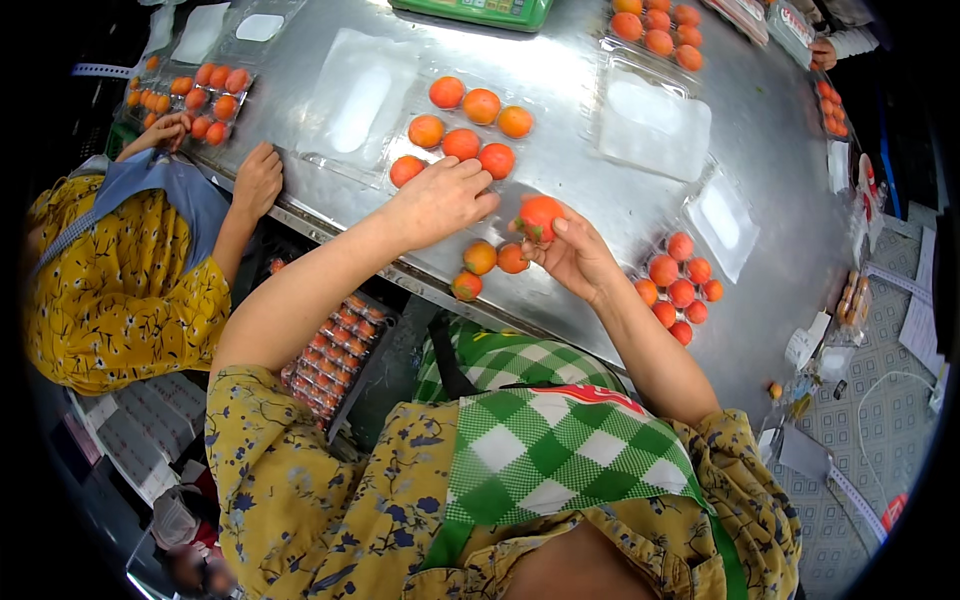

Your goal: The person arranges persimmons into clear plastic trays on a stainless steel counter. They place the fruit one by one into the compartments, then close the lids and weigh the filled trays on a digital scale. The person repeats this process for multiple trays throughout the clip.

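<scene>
My right hand (574,251) holds an orange-red persimmon (540,214) with its green calyx turned toward me, above the steel table. My left hand (446,201) is over the near side of a clear plastic tray (396,146), fingers curled down; whether they grip anything is hidden. In that tray sit several persimmons (461,144) in rows, and my left hand covers part of the nearest row. Between my forearms, near the table's front edge, lie loose persimmons: a yellowish one (480,257), a redder one (513,258) beside my right fingers, and one with green on it (466,286).
A filled pack (679,281) lies right of my forearm. Clear lidded trays (652,120) lie behind. A green scale (480,11) stands at the far edge. At left, a co-worker's hand (259,180) rests by the table edge (322,232). Below is a crate of packed fruit (337,360).
</scene>
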A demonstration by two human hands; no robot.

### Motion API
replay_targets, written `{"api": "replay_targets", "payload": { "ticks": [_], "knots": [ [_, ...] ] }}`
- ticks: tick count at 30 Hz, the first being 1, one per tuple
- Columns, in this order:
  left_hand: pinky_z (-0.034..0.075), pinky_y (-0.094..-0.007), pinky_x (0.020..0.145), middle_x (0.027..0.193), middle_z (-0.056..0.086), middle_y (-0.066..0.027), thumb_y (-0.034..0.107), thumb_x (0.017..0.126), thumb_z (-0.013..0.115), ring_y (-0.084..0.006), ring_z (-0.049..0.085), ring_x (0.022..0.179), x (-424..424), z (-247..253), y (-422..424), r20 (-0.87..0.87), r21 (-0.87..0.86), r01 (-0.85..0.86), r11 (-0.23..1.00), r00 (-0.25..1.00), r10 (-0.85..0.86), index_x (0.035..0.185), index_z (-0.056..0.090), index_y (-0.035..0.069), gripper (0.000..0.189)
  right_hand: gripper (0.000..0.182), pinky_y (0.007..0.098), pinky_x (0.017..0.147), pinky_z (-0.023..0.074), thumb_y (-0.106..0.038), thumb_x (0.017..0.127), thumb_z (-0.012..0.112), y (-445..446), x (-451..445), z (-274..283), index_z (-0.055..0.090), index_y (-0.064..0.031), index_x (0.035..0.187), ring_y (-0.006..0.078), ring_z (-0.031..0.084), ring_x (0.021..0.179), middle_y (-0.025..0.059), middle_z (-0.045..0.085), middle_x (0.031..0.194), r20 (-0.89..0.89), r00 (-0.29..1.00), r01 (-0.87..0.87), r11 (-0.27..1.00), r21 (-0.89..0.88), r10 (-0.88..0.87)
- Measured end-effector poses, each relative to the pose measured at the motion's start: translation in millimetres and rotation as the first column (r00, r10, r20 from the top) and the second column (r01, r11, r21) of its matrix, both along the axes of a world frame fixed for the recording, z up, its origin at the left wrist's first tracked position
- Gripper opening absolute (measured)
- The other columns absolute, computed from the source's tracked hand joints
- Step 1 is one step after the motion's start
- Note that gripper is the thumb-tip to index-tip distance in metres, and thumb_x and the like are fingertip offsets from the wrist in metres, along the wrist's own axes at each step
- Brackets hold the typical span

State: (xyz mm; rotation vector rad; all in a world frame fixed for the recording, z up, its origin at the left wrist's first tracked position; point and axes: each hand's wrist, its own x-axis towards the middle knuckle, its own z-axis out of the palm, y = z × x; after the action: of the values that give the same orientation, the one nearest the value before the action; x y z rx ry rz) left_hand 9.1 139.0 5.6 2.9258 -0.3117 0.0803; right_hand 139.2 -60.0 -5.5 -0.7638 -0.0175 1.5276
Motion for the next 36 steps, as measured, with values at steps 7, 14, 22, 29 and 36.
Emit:
{"api": "replay_targets", "payload": {
  "ticks": [7,14,22,29,36],
  "knots": [
    [0.047,-0.0306,0.068,0.082,0.052,-0.003,0.014,0.073,0.058,-0.0174,0.055,0.083,2.2,-5.0,-2.8,-0.028,0.006,0.027,1.0,0.999,-0.027,0.08,0.055,0.008,0.009,0.054,0.0308,0.082,0.0497,-0.023,0.083,0.067,2.2,1.7,5.1,0.045,-0.0026,0.128,0.0207,0.059,0.094,0.015,0.059,0.11,0.067,0.998,0.003,1.0,0.011,-0.004],
    [0.048,-0.0318,0.063,0.079,0.052,-0.0037,0.012,0.071,0.059,-0.0181,0.057,0.075,2.7,-4.7,-5.6,0.021,-0.009,-0.029,1.0,0.999,0.029,0.079,0.055,0.009,0.01,0.053,0.0304,0.079,0.0494,-0.021,0.081,0.068,0.7,7.4,5.7,0.046,-0.0018,0.126,0.0225,0.058,0.103,0.0121,0.056,0.115,-0.031,0.999,-0.005,0.994,0.108,0.009],
    [0.048,-0.0336,0.064,0.082,0.052,-0.0038,0.012,0.07,0.06,-0.0195,0.058,0.071,-4.6,-4.7,-23.9,-0.053,0.052,-0.166,0.985,0.984,0.169,0.08,0.055,0.01,0.011,0.051,0.0285,0.078,0.0448,-0.023,0.081,0.064,5.1,10.3,37.6,0.044,-0.0065,0.126,0.016,0.053,0.093,0.0125,0.056,0.109,0.085,0.993,-0.098,0.973,0.209,0.082],
    [0.047,-0.0341,0.067,0.086,0.052,-0.004,0.011,0.071,0.058,-0.0196,0.057,0.078,-8.1,-8.4,-35.7,-0.069,0.023,-0.274,0.961,0.959,0.275,0.085,0.055,0.01,0.014,0.044,0.0273,0.075,0.0446,-0.024,0.082,0.062,7.9,6.1,54.9,0.046,-0.0069,0.119,0.0152,0.052,0.092,0.0123,0.056,0.104,0.17,0.985,-0.069,0.98,0.186,0.037],
    [0.049,-0.0335,0.066,0.085,0.052,-0.0046,0.012,0.071,0.058,-0.0202,0.057,0.077,-5.6,-6.6,-21.6,-0.058,0.059,-0.14,0.988,0.988,0.143,0.087,0.055,0.01,0.016,0.046,0.0267,0.071,0.0456,-0.033,0.083,0.061,5.8,6.1,49.0,0.048,-0.0066,0.118,0.0157,0.055,0.083,0.0147,0.057,0.101,-0.057,0.998,0.008,0.979,0.202,0.004]
  ]
}}
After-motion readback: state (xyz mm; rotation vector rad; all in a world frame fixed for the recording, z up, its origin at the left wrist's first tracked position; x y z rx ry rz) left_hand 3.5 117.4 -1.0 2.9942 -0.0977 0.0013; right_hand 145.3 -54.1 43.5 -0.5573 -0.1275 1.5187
